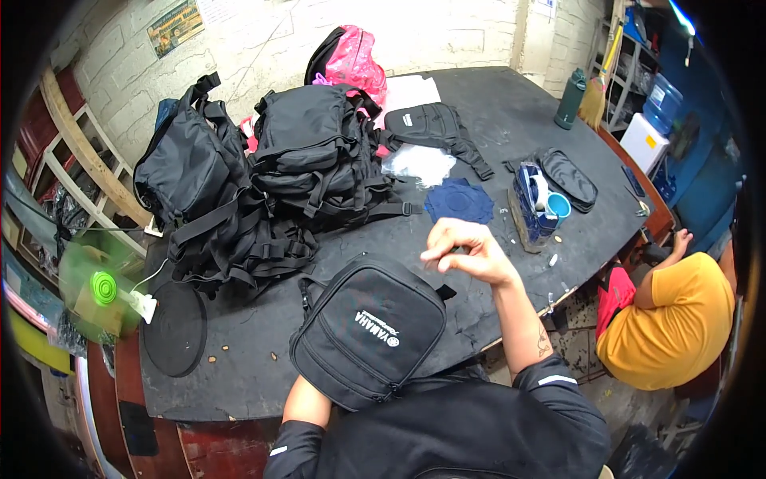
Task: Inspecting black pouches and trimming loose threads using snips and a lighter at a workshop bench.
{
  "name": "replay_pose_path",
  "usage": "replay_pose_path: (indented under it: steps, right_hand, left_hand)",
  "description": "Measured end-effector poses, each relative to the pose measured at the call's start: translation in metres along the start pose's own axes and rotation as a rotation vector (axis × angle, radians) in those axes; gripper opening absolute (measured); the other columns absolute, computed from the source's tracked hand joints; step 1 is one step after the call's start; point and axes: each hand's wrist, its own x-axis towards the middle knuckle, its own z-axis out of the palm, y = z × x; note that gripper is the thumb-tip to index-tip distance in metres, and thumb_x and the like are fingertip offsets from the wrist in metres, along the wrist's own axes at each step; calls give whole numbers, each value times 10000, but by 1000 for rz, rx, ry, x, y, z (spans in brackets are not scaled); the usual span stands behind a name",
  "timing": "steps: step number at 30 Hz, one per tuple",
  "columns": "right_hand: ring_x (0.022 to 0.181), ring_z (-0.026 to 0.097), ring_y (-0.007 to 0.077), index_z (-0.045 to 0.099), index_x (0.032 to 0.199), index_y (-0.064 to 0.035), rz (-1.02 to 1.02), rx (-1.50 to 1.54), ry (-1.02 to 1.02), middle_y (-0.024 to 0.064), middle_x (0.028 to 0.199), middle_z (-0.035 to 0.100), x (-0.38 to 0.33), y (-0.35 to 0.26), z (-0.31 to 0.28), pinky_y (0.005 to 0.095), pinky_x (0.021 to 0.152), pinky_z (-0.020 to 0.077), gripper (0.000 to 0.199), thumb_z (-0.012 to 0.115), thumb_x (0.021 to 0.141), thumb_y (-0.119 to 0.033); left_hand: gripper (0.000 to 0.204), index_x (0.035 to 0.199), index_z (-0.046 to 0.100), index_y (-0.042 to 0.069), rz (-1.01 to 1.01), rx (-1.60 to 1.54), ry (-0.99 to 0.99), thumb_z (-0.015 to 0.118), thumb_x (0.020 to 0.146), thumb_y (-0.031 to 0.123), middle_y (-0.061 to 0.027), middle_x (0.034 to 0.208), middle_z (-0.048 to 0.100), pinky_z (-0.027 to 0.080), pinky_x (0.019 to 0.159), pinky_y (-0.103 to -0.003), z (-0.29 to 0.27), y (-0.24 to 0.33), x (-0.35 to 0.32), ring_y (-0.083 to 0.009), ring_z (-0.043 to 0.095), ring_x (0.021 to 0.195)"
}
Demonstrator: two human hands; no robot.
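Note:
A small black zippered bag [375, 291] with white lettering stands tilted at the table's near edge, close against me. My left hand is hidden behind it; only my left forearm [308, 401] shows, running up under the bag's lower left side. Above the bag's upper right corner I hold my right hand [469, 249] raised, thumb and fingers curled together in a pinch. Whatever may be between those fingertips is too small to make out. The right hand does not touch the bag.
Large black bags [299, 152] pile up at the left, with a pink bag [359, 60] behind. Blue fabric pieces [459, 201], an organizer [527, 215], a black pouch [570, 180] and a green bottle [570, 100] lie or stand rightward. A person in yellow [670, 327] sits at the right.

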Motion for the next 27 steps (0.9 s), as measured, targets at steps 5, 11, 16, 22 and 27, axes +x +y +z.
replay_pose_path:
  steps: [5,11,16,22,27]
  right_hand:
    - [724,563,176,682,915,-61,-193,-505,49,55,800,573,21,-36,1,287,649,447,261,744,693,-183]
    - [646,525,187,685,846,-132,-387,-972,26,-8,727,538,36,-59,16,308,572,378,229,769,637,-176]
    - [629,501,165,661,789,-143,-394,-1052,-23,-19,708,509,38,-64,21,304,565,353,177,760,649,-190]
    - [634,488,162,646,777,-144,-385,-1100,-104,-23,707,496,29,-82,20,302,567,344,149,736,678,-209]
    - [598,488,163,658,783,-136,-343,-1052,-216,-26,694,514,17,-96,7,302,540,342,181,751,657,-227]
  left_hand:
    - [295,1072,565,93,7,10,45,475,857,273,-74,1034,581,416,836,-333,-1,0,4,-209,530,974]
    - [293,1068,560,86,72,32,511,482,854,271,-93,1025,581,427,813,-332,-25,14,34,-216,540,950]
    - [235,988,571,89,86,107,261,496,831,247,-95,946,590,431,715,-337,-68,28,42,-210,559,849]
    - [169,893,583,92,105,196,-40,512,805,218,-97,851,600,437,596,-343,-121,46,62,-204,583,728]
    - [174,923,585,105,-63,65,-249,521,805,216,-68,854,606,438,601,-351,-127,47,67,-206,584,738]
